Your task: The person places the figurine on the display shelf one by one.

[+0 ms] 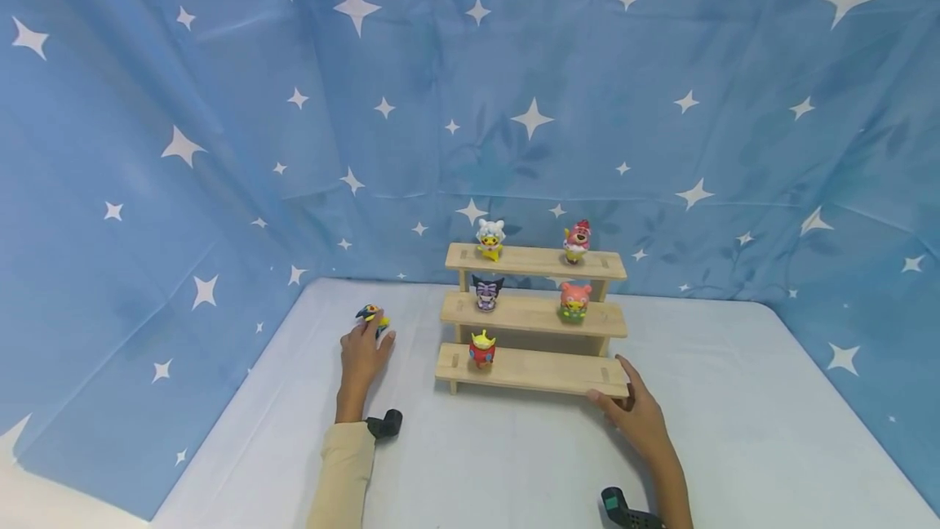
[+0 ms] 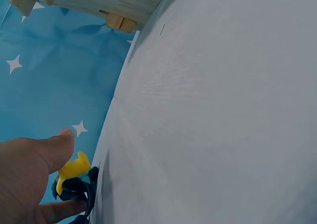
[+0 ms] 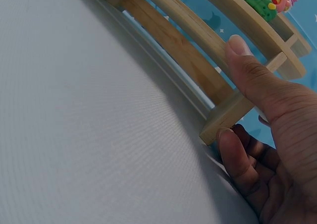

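Observation:
On the left of the table, my left hand [image 1: 361, 353] reaches over a small dark-blue and yellow figurine [image 1: 383, 322]. In the left wrist view, its thumb stands apart from the figurine's yellow part [image 2: 74, 170], while a finger touches the dark side. My right hand [image 1: 637, 412] grips the right end of the lowest step of a three-tier wooden display stand [image 1: 543, 367]. Seen from the right wrist, the thumb [image 3: 242, 55] lies along the wood and the other fingers curl by the end leg [image 3: 225, 117].
Figurines stand on the tiers: white-hooded [image 1: 490, 239] and pink [image 1: 577, 243] on top, purple [image 1: 486, 294] and pink-and-green [image 1: 574, 302] in the middle, red with a yellow-green head [image 1: 482, 349] at the bottom left. A blue star-patterned cloth [image 1: 411, 145] hangs behind the white table [image 1: 499, 464].

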Demonstrator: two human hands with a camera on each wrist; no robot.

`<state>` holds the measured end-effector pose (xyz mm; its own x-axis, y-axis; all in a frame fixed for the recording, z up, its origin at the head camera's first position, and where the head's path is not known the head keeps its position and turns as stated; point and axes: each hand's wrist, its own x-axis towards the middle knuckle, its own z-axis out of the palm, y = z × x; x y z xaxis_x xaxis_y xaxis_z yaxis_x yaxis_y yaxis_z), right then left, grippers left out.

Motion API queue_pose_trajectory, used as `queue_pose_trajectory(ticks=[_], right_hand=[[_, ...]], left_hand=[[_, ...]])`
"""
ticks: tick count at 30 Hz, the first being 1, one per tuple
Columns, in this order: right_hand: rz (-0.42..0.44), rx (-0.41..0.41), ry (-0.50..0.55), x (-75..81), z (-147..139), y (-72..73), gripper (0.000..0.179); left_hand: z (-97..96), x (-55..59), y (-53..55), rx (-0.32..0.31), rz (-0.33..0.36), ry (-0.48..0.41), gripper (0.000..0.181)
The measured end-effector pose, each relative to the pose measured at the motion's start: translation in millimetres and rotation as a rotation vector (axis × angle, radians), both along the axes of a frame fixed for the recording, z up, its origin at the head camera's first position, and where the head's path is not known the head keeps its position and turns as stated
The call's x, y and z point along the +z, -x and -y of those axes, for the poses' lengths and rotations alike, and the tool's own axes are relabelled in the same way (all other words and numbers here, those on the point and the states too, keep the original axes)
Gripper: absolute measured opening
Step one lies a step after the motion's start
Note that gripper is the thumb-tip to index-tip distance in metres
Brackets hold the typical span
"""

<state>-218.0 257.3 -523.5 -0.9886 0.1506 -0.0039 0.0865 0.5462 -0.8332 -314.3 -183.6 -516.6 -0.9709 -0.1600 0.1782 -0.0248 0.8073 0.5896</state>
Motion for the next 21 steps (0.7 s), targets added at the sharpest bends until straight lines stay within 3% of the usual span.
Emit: queue_pose_trajectory(ticks=[13,21], right_hand=[[-0.011,0.011,0.004,-1.5,-0.9,-0.2,0.091],[-0.016,0.007,-0.001,-2.7,-0.8,-0.4,0.091]], left_hand=[[-3.5,1.7,2.3,0.097,-0.115,-0.106,0.023],[-5.4,2.4,0.2,0.148,-0.171,-0.161,0.016]])
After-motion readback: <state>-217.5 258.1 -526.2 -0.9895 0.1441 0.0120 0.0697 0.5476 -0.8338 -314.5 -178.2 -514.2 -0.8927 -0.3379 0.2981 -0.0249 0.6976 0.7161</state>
